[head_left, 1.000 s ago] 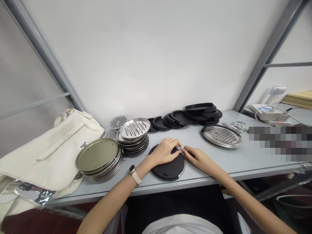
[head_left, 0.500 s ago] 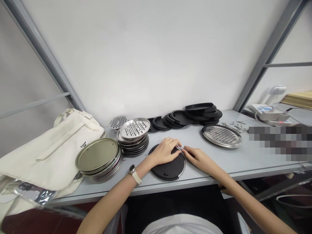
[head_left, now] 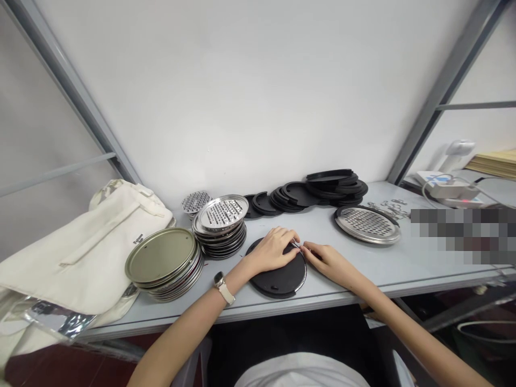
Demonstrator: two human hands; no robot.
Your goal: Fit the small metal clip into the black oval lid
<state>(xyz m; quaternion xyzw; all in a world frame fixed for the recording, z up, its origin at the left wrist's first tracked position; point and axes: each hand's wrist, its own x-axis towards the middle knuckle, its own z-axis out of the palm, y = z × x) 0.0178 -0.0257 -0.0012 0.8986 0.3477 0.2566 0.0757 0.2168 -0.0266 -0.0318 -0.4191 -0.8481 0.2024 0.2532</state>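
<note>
A round black disc (head_left: 278, 279) with a metal rim along its right side lies near the table's front edge. Across its upper part rests my left hand (head_left: 276, 250), thumb and fingers closed round a small metal piece (head_left: 296, 245) at the disc's upper right edge. My right hand (head_left: 328, 260) touches the same spot from the right, thumb and forefinger pinched; what they hold is too small to make out. Beyond my right hand, a perforated metal disc (head_left: 367, 223) sits in a black ring. Several small metal clips (head_left: 393, 207) lie behind it.
Stacked green-topped plates (head_left: 161, 255) and grater discs (head_left: 223, 214) stand at the left, beside a cream bag (head_left: 80, 247). Black rings (head_left: 298, 194) are piled along the wall. A white device (head_left: 443, 185) sits at the right, near a grey frame post (head_left: 435, 97).
</note>
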